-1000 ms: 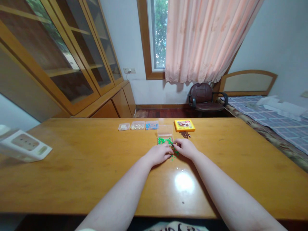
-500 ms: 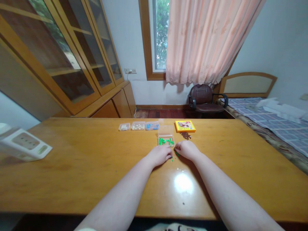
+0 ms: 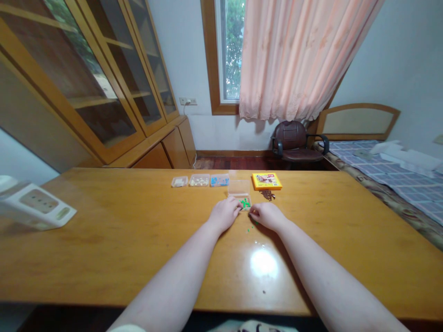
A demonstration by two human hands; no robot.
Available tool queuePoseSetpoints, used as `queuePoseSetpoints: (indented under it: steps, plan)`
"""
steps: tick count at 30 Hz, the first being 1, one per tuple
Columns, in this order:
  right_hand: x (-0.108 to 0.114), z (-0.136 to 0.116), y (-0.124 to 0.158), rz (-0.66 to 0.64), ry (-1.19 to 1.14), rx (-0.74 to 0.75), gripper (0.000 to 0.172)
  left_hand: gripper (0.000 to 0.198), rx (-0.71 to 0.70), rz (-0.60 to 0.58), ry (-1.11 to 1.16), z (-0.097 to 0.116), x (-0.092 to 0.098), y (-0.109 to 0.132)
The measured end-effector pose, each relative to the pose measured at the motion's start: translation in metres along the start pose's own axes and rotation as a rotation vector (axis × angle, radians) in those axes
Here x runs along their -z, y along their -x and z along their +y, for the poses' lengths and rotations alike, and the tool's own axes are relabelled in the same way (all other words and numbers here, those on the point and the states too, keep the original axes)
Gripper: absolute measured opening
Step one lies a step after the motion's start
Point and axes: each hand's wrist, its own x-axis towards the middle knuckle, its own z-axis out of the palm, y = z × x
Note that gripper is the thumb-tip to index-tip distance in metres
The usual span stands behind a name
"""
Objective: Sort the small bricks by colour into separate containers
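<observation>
An open clear box (image 3: 238, 187) of small green pieces (image 3: 245, 203) stands at the middle of the table, its lid raised at the back. Over the left part of this box is my left hand (image 3: 226, 213), its fingers bent; whether they grip a piece is too small to tell. Just off the box's front right corner, my right hand (image 3: 266, 215) rests with its fingertips pinched together, and what they hold is too small to make out. A few green bits (image 3: 248, 230) lie on the wood in front of the hands.
Three clear boxes, one with blue pieces (image 3: 219, 180), stand behind on the left. A yellow box (image 3: 266, 181) and a pile of brown pieces (image 3: 267, 195) are at the back right. A white container (image 3: 38, 205) stands at the far left of the table (image 3: 138, 258).
My left hand has moved forward and slightly left, from in front of the green pieces' box to over its left part. My right hand has shifted very little.
</observation>
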Motion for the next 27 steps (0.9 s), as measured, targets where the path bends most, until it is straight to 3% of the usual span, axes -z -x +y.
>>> queuePoseSetpoints:
  steps: [4,8,10,14,18,22,27]
  plan:
    - [-0.003,0.0,0.0,0.11,-0.104,0.021,0.017,0.022,0.076,0.05,0.003,-0.003,-0.004,-0.002]
    - [-0.013,-0.005,-0.007,0.332,-0.237,-0.076,0.024,0.02,0.093,0.061,0.002,-0.003,-0.005,-0.001]
    - [-0.017,-0.008,-0.011,0.375,-0.278,-0.091,0.025,0.019,0.097,0.053,0.002,-0.001,-0.004,-0.001]
    - [-0.018,-0.008,-0.013,0.298,-0.323,-0.037,0.028,0.016,0.026,-0.04,0.005,0.0,0.004,0.003]
    - [-0.008,0.001,-0.006,0.255,-0.329,-0.064,0.029,0.013,-0.067,-0.219,0.053,-0.002,0.013,0.008]
    - [0.0,0.011,-0.001,-0.027,-0.467,-0.001,0.02,0.017,-0.078,-0.349,0.086,-0.006,0.015,0.009]
    - [0.004,0.02,-0.001,-0.304,-0.665,0.016,0.022,0.014,-0.087,-0.344,0.096,-0.005,0.012,0.006]
